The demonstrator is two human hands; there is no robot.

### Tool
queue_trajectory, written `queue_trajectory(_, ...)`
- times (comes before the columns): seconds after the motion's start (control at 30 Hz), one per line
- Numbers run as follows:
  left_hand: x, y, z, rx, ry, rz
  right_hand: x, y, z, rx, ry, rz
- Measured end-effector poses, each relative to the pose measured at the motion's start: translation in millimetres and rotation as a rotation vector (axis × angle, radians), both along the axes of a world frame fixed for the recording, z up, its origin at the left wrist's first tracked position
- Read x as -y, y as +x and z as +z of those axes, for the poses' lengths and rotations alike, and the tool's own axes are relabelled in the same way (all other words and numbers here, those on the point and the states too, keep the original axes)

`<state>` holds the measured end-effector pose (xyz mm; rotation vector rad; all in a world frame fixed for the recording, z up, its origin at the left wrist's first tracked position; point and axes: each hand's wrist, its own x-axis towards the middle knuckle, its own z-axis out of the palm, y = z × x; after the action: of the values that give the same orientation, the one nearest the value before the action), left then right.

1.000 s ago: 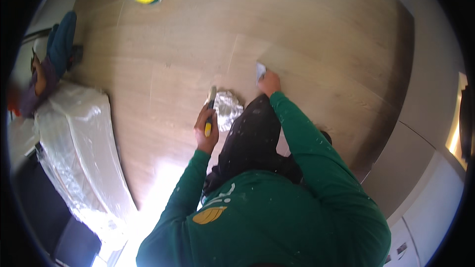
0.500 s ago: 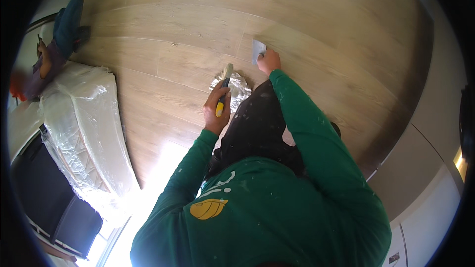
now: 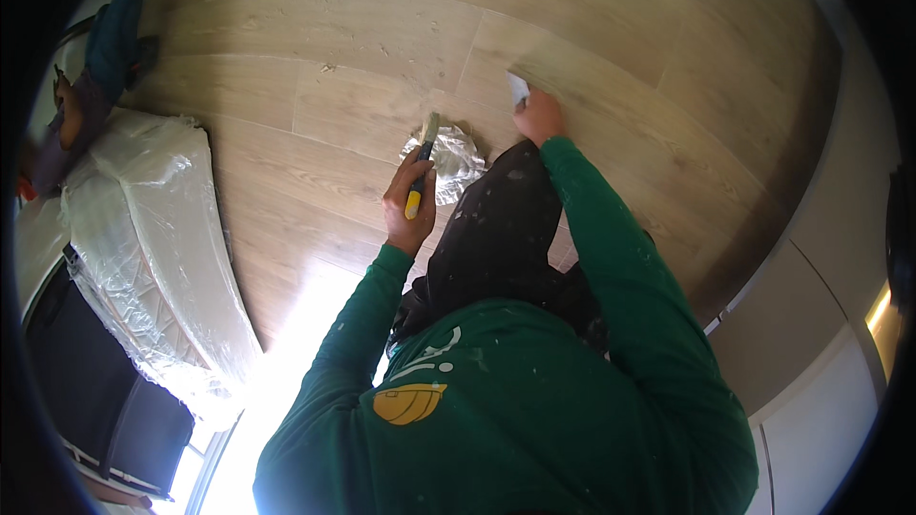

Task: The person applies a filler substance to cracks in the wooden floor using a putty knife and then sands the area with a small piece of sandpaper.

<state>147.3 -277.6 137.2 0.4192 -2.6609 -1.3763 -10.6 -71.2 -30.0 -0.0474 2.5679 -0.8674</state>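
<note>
My left hand (image 3: 408, 200) is closed around a paintbrush (image 3: 426, 145) with a dark and yellow handle, its pale bristles pointing away from me. Just beyond that hand, a crumpled silvery sheet (image 3: 459, 168) lies on the wood-look floor (image 3: 372, 100), partly behind the brush. My right hand (image 3: 539, 117) grips a scraper (image 3: 518, 88) with a flat grey blade, held low at the floor to the right of the sheet. The scraper's handle is hidden in my fingers. Small crumbs of debris (image 3: 329, 68) are scattered on the planks ahead.
At the left, clear plastic sheeting (image 3: 172, 229) covers a large piece of furniture beside a dark panel (image 3: 81, 353). Another person (image 3: 95, 86) is at the far left edge, holding something dark. Pale cabinet fronts (image 3: 782, 315) run along the right.
My right hand and the scraper have moved slightly right, and the blade now shows more edge-on. A yellow and green container at the top has nearly left the view as it shifted.
</note>
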Motion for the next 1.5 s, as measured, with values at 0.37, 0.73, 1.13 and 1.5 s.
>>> queue_trajectory(0.37, -6.5, -8.8, -2.3, 0.017, 0.022, 0.029, 1.6, 0.5, -2.2, 0.011, 0.041, -0.062)
queue_trajectory(0.73, -18.0, -28.6, 8.0, 0.002, 0.003, -0.071, 49.1, -19.1, -0.2, 0.040, -0.041, -0.074)
queue_trajectory(1.13, -178.7, -133.2, -48.5, 0.222, 0.518, -0.411, -242.5, 128.2, 74.3, 0.128, -0.508, -1.224)
queue_trajectory(1.5, 5.3, -98.3, -72.3, 0.215, -0.002, -0.164, -387.3, 267.1, 62.5, 0.105, -0.359, -1.563)
